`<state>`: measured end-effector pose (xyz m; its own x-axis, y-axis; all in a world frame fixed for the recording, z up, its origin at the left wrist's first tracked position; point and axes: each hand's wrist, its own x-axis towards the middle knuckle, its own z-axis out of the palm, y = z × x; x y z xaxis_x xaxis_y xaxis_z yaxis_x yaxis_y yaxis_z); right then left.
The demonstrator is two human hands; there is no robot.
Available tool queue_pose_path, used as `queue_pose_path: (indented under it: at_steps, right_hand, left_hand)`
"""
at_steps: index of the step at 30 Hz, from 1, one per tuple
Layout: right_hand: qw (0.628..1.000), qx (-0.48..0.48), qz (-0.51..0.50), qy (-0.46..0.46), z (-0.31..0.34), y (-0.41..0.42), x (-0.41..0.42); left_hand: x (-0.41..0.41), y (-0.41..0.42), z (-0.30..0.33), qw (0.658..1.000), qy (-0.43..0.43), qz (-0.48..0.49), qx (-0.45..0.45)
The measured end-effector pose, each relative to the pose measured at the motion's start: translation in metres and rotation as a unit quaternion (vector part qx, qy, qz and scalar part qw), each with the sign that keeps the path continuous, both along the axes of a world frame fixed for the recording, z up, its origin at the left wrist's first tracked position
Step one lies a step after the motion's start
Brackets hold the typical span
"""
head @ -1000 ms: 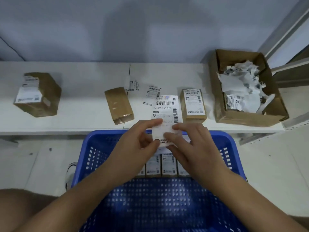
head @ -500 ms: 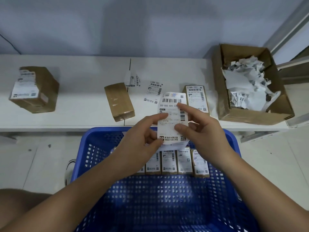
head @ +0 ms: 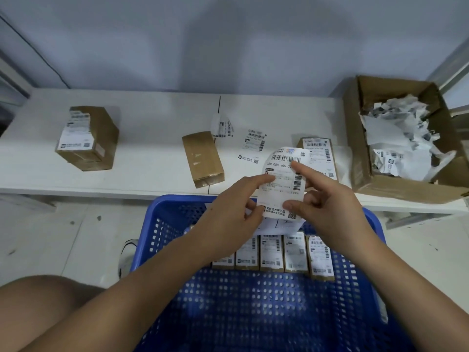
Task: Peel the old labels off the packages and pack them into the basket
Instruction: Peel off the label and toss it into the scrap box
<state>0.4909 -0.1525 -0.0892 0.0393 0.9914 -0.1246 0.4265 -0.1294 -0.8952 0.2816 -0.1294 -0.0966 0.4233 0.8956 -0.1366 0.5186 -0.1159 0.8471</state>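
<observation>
Packages, loose labels and blue basket, placed relative to the basket

A white barcode label is held upright over the far rim of the blue perforated basket. Inside the basket, a row of labelled packages stands along its far wall. Beyond the basket lie a bare brown package, a labelled package, and further to the left a bigger labelled package; two loose labels lie flat between them.
</observation>
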Motion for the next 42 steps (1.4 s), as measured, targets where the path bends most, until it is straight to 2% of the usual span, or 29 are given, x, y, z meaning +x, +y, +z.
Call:
queue_pose_path:
  at_steps: [4,7,11,14,19,22,25,31,38,42]
  right_hand:
    - [1.0,-0.005,-0.003,-0.001,-0.003,0.001,-0.004]
    - [0.999,-0.003,-0.04,-0.003,-0.005,0.003,-0.001]
    - [0.998,0.003,-0.066,0.004,0.002,0.009,0.012]
    - [0.997,0.01,-0.075,0.004,0.004,0.01,0.014]
    - [0.997,-0.01,-0.068,-0.03,0.001,0.006,0.013]
    - [0.997,-0.021,-0.071,-0.023,0.003,0.003,0.013]
    - [0.997,-0.02,-0.073,-0.019,0.005,0.004,0.014]
    - [0.993,-0.01,-0.1,0.065,0.014,0.0,0.013]
    - [0.961,0.014,-0.1,0.259,0.049,-0.024,-0.003]
    - [0.942,0.009,-0.091,0.324,0.063,-0.052,-0.011]
  left_hand:
    - [-0.003,0.004,-0.003,0.999,0.014,-0.023,0.036]
    - [-0.011,0.011,-0.01,0.993,0.067,-0.018,0.095]
    - [-0.024,0.033,-0.028,0.988,0.062,0.093,0.109]
    - [-0.028,0.06,-0.052,0.968,0.136,0.174,0.123]
    - [-0.024,0.113,-0.088,0.93,0.271,0.247,0.02]
    - [-0.024,0.134,-0.106,0.912,0.298,0.272,-0.074]
    - [-0.026,0.135,-0.113,0.912,0.27,0.281,-0.126]
    - [-0.028,0.096,-0.079,0.952,0.186,0.241,-0.037]
    - [-0.011,-0.019,0.018,0.994,0.06,0.086,-0.015]
    - [-0.007,-0.07,0.045,0.998,-0.019,0.051,-0.043]
